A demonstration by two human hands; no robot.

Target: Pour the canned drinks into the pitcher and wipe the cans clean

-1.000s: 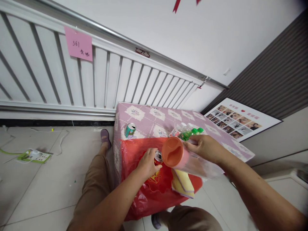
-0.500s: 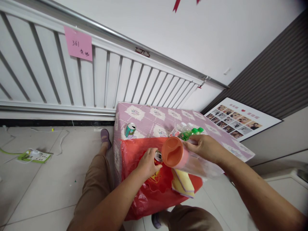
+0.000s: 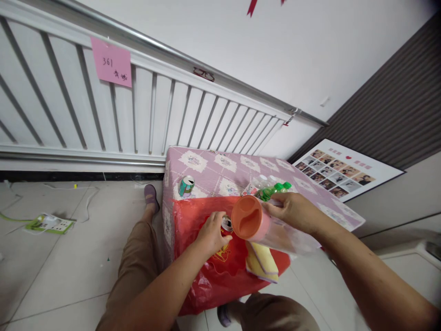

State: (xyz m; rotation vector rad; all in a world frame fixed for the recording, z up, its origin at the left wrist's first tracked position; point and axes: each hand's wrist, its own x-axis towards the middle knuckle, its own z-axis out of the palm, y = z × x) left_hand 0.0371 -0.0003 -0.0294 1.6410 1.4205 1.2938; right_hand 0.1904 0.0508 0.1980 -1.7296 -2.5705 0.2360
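Note:
My left hand is wrapped round a red can with an opened top, over a red plastic sheet. In my right hand is a clear pitcher with an orange lid, tilted so that the lid is close beside the can's top. No stream of liquid can be made out between them. A folded yellow cloth lies on the red sheet below the pitcher.
A teal can stands on the patterned tablecloth at the left. Several bottles, some green-capped, are behind my right hand. A radiator lines the wall. On the floor is a power strip.

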